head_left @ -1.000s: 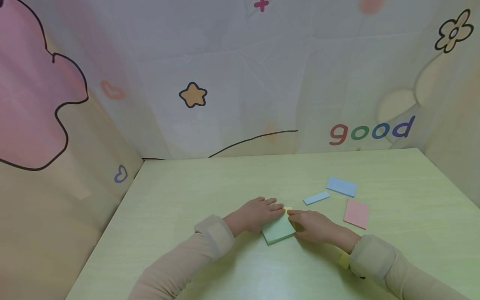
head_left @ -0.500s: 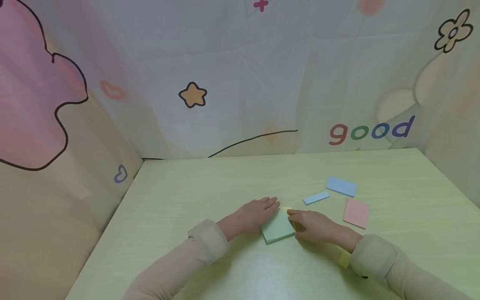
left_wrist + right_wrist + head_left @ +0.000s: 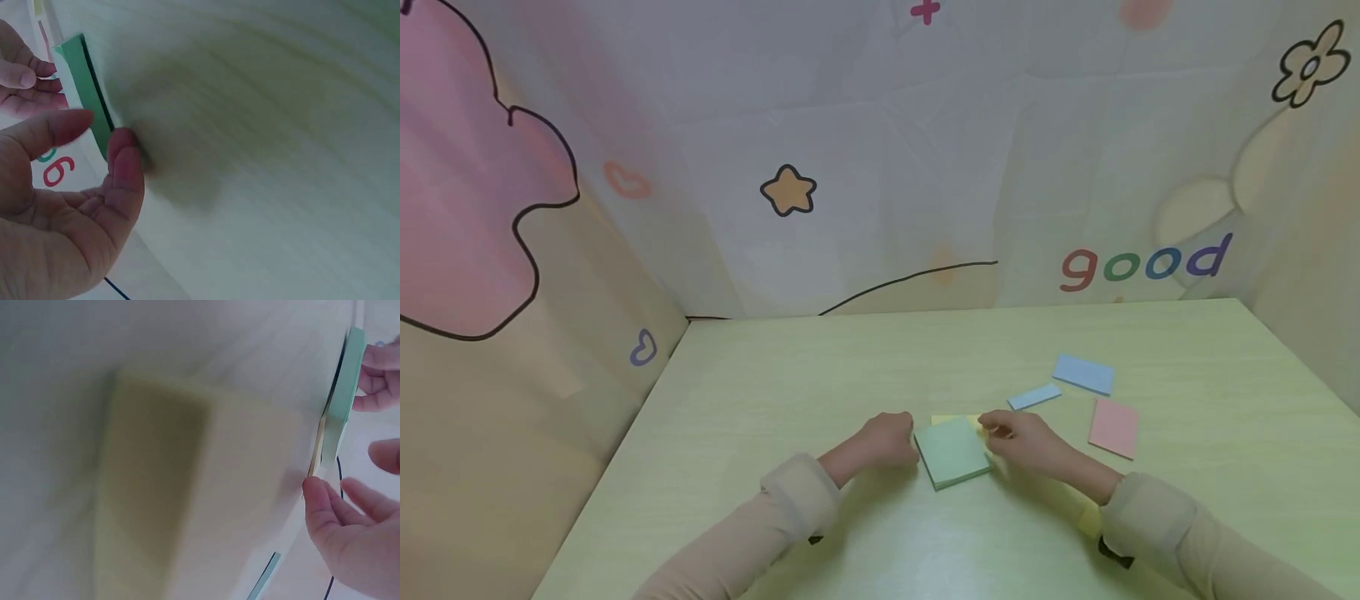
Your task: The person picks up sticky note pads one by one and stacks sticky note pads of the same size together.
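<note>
A pale green sticky note pad (image 3: 952,452) lies on the table, over a yellow sticky note pad (image 3: 955,418) that shows along its far edge. My left hand (image 3: 887,439) is at the green pad's left side, fingers loosely bent and thumb apart from them. In the left wrist view, that thumb and the fingertips (image 3: 128,159) come close around the pad's end. At the right side is my right hand (image 3: 1024,440), its fingertips (image 3: 314,490) at the yellow pad's edge and the thumb held away from it. The yellow pad's larger part is hidden beneath the green one.
To the right lie a narrow blue pad (image 3: 1034,397), a wider blue pad (image 3: 1083,375) and a pink pad (image 3: 1113,428). A small yellow pad (image 3: 1089,521) is partly covered by the right cuff. A printed cloth (image 3: 880,167) stands behind the table (image 3: 775,375).
My left hand has come off the green pad's top and moved back to its left side, fingers now bent. More yellow shows behind the green pad. The right hand's fingers have shifted slightly upward.
</note>
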A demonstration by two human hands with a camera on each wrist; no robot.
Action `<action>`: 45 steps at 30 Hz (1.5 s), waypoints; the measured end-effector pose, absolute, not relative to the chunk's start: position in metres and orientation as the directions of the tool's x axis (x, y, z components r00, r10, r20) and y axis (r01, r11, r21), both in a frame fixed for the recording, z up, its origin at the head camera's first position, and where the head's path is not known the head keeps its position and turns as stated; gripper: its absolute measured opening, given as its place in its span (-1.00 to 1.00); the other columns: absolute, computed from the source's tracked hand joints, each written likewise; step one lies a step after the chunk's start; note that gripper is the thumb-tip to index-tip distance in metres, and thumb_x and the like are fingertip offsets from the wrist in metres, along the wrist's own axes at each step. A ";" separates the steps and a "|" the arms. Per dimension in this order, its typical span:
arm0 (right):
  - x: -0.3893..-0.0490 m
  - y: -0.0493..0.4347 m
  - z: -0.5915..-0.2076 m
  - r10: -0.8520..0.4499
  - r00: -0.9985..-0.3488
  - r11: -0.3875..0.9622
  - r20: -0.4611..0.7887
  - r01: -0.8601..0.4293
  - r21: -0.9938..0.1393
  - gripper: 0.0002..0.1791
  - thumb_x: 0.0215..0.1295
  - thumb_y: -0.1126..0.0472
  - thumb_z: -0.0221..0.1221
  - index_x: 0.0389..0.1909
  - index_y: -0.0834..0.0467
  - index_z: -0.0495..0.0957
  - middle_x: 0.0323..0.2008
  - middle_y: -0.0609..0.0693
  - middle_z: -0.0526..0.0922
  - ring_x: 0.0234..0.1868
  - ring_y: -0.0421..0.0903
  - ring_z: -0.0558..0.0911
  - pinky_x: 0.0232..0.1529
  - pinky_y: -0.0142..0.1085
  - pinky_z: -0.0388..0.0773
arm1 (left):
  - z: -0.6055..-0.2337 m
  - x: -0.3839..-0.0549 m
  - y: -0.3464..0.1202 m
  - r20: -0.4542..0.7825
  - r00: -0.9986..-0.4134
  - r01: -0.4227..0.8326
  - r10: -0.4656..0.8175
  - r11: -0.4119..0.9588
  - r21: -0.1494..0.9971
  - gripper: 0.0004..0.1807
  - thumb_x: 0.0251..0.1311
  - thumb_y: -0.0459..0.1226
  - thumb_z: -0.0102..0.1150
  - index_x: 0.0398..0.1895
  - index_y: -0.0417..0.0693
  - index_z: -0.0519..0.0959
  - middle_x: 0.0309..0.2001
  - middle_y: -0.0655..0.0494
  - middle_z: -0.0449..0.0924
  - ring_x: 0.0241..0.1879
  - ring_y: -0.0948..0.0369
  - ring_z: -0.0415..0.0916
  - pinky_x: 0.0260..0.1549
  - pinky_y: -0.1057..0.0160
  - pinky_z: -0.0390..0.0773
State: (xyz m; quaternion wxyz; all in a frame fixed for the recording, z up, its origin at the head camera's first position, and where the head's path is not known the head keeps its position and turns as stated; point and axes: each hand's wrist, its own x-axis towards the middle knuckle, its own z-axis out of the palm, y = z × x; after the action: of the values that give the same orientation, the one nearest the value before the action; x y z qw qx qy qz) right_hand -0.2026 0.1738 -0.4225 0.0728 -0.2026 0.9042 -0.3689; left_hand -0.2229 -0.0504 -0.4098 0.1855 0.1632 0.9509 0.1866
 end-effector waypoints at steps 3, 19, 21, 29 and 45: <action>-0.204 0.172 -0.422 -0.355 -0.934 0.630 -0.042 -0.206 -0.749 -0.62 0.12 0.30 0.02 -0.03 0.39 0.43 -0.09 0.26 0.54 -0.12 0.09 0.54 -0.17 -0.17 0.50 | -0.414 -0.224 -0.051 -0.306 -0.867 0.230 0.393 0.861 0.453 -0.79 -0.16 -0.37 0.15 -0.42 -0.14 0.36 -0.60 0.17 0.28 -0.58 0.27 0.20 -0.63 0.39 0.21; -0.206 0.176 -0.423 -0.358 -0.925 0.506 -0.127 -0.078 -0.859 -0.58 0.16 0.26 0.03 0.00 0.45 0.37 -0.05 0.31 0.48 -0.14 -0.03 0.53 -0.22 -0.28 0.52 | -0.421 -0.228 -0.044 -0.302 -0.869 0.147 0.391 0.788 0.597 -0.48 -0.08 -0.42 0.10 0.06 -0.32 0.34 -0.39 0.08 0.45 -0.50 0.25 0.28 -0.53 0.37 0.30; -0.206 0.176 -0.423 -0.362 -0.924 0.496 -0.128 -0.075 -0.865 -0.59 0.16 0.27 0.04 -0.01 0.45 0.38 -0.06 0.31 0.49 -0.16 -0.05 0.54 -0.22 -0.27 0.52 | -0.421 -0.229 -0.043 -0.293 -0.871 0.140 0.393 0.772 0.620 -0.49 -0.05 -0.43 0.07 0.07 -0.32 0.33 -0.40 0.08 0.44 -0.51 0.25 0.28 -0.54 0.37 0.30; -0.204 0.175 -0.421 -0.358 -0.923 0.487 -0.139 -0.057 -0.872 -0.58 0.16 0.28 0.03 -0.01 0.47 0.37 -0.05 0.32 0.49 -0.14 -0.02 0.54 -0.20 -0.25 0.52 | -0.425 -0.231 -0.040 -0.262 -0.883 0.119 0.389 0.726 0.677 -0.50 -0.03 -0.43 0.05 0.08 -0.33 0.33 -0.33 0.05 0.50 -0.49 0.26 0.33 -0.53 0.38 0.33; -0.200 0.172 -0.424 -0.241 -0.940 0.316 -0.240 0.157 -0.936 -0.53 0.14 0.32 0.00 0.05 0.51 0.28 -0.02 0.34 0.43 -0.26 -0.17 0.54 -0.20 -0.27 0.55 | -0.417 -0.202 -0.038 -0.223 -0.868 0.319 0.443 0.844 0.431 -0.53 -0.24 -0.19 0.34 -0.26 -0.11 0.33 -0.42 0.16 0.35 -0.48 0.27 0.24 -0.53 0.42 0.28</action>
State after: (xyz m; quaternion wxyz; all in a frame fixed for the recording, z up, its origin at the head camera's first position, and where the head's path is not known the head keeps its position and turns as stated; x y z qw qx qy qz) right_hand -0.2000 0.1716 -0.4243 0.1705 -0.0264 0.7930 -0.5842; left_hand -0.2017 -0.0384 -0.4169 0.1591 0.2012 0.9469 0.1940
